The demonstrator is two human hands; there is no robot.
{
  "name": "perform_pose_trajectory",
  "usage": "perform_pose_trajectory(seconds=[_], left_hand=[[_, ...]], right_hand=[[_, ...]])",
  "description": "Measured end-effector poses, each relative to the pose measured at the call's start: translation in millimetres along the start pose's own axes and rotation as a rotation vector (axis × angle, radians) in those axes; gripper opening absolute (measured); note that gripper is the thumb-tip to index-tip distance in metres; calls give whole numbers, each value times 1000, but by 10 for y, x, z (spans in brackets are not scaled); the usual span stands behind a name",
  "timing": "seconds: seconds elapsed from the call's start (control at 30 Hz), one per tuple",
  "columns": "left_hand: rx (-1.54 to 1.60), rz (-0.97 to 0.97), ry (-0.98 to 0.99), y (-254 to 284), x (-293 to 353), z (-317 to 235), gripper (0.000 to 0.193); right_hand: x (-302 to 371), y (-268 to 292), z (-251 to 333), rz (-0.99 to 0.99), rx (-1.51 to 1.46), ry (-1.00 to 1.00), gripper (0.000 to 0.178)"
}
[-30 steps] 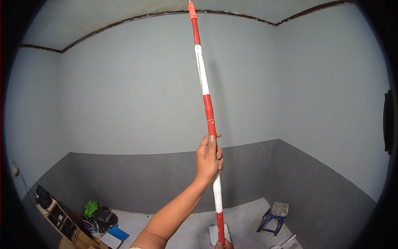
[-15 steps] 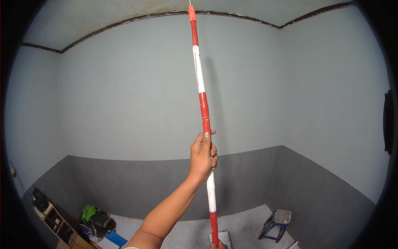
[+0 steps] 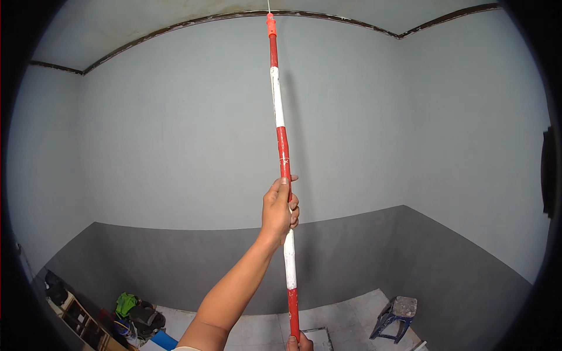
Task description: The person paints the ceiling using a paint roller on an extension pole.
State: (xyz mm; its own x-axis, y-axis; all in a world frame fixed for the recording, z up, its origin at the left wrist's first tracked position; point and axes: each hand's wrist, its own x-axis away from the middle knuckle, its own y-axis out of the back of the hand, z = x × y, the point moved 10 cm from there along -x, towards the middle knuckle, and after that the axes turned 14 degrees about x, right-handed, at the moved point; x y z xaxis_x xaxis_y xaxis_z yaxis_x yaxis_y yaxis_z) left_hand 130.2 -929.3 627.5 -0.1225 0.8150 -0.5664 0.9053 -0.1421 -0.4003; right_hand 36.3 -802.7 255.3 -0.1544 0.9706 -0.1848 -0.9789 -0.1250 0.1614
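Observation:
A long pole (image 3: 278,96) with red and white bands stands nearly upright before me, its top leaning slightly left. Midway up, my left hand (image 3: 277,209) is closed around it, the thumb lying along the shaft. My right hand (image 3: 300,343) grips the lower red band at the bottom edge of the picture, only partly in view. An orange-red connector (image 3: 271,26) caps the pole, and a thin metal rod (image 3: 268,6) runs up from it beyond the frame. Whatever the rod carries is out of sight.
Grey walls (image 3: 187,128) with a darker lower band (image 3: 193,257) surround me under a ceiling with dark trim (image 3: 175,29). A blue, stained stool (image 3: 396,319) stands at the right. Wooden shelving (image 3: 82,322), bags (image 3: 143,316) and a blue item (image 3: 164,339) lie lower left. A tray-like thing (image 3: 321,336) rests on the floor.
Both hands and the pole's lower part have shifted left and a little up in the picture. The connector sits slightly lower. More of my right hand shows, and both grips stay closed.

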Motion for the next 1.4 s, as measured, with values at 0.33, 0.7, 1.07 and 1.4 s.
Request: perform_pose_trajectory(seconds=[0.33, 0.7, 1.07, 1.4], left_hand=[[-34, -10, -17, 188, -200, 83, 39], [-73, -13, -33, 303, -426, 186, 39], [-74, -45, -48, 553, -816, 318, 37], [-74, -39, -30, 291, -485, 234, 38]], right_hand=[[-176, -98, 46, -107, -48, 135, 50], [-295, -130, 171, -154, -93, 172, 35], [-810, -196, 147, -133, -138, 282, 37], [-507, -87, -22, -98, -95, 160, 45]])
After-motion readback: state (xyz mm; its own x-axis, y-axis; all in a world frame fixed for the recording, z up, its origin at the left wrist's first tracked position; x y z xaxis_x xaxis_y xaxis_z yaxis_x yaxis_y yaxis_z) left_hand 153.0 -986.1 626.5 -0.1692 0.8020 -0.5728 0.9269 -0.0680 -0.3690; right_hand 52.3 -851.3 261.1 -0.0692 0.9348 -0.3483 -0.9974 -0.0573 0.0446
